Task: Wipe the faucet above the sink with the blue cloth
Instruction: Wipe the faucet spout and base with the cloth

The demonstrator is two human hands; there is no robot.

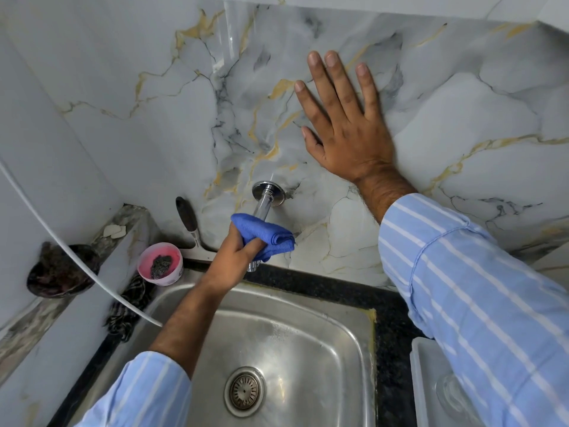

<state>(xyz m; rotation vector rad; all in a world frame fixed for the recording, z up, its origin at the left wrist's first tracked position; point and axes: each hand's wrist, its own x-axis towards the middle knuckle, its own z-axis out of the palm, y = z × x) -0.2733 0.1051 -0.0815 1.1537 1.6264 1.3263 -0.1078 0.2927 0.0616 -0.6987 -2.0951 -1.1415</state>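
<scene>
Two hands are at work above a steel sink [354, 340], and only one of them is cleaning. Far left, on a marble ledge [74, 285], sits a dark bowl [60, 272]; just right of it a pink cup [160, 263] holding a grey scrubber stands at the sink's back corner, with a black-handled squeegee [189, 223] leaning on the wall behind it. Toward the middle, the left hand [234, 257] is closed tightly around the blue cloth [264, 234], which is bunched over the chrome faucet [264, 201]; the pipe's upper part and wall flange show bare above the cloth, and the spout tip peeps out below the fingers. Further right, the right hand [345, 124] lies flat and spread on the marble wall [462, 118], holding nothing, apparently as a brace. Wiping seems under way mid-pipe; next, the cloth likely needs sliding up to the flange and down over the tip, keeping the wrap snug.
</scene>
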